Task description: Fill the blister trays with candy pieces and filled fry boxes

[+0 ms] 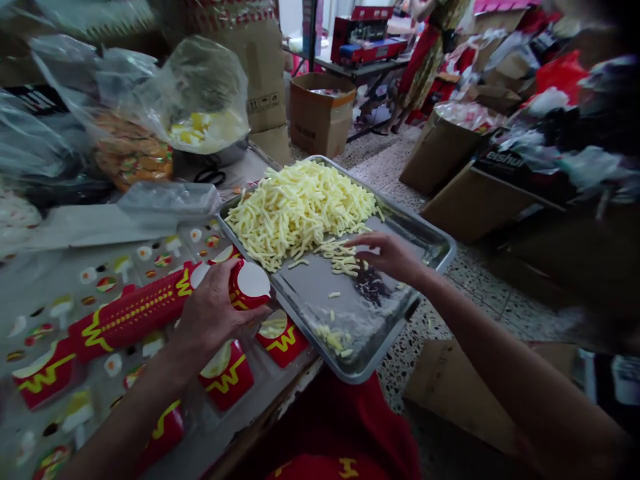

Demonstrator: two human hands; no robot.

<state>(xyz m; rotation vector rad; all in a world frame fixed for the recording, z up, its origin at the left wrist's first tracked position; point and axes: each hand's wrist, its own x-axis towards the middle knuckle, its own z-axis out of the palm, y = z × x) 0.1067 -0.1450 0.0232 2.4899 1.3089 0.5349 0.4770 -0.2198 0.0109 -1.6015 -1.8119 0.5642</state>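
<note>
My left hand [215,307] is wrapped around a red fry box [250,283] with a white opening, at the tray's near left edge. My right hand [387,257] reaches over the metal tray [310,320], its fingers stretched out and apart at a small spread of pale yellow fry-shaped pieces [343,257]. A large heap of the same fries [305,207] fills the tray's far part. Left of my left hand lies a long nested stack of red fry boxes [135,310]. Two separate fry boxes, one at the front [227,377] and one beside the tray [283,340], have pale pieces showing inside.
A patterned table cover [55,267] lies under the boxes. Behind are a clear bag of brownish pieces [130,157], an open plastic bag with yellow pieces [205,127] and black-handled scissors [210,177]. Cardboard boxes [323,120] stand on the speckled floor; another person stands at the back.
</note>
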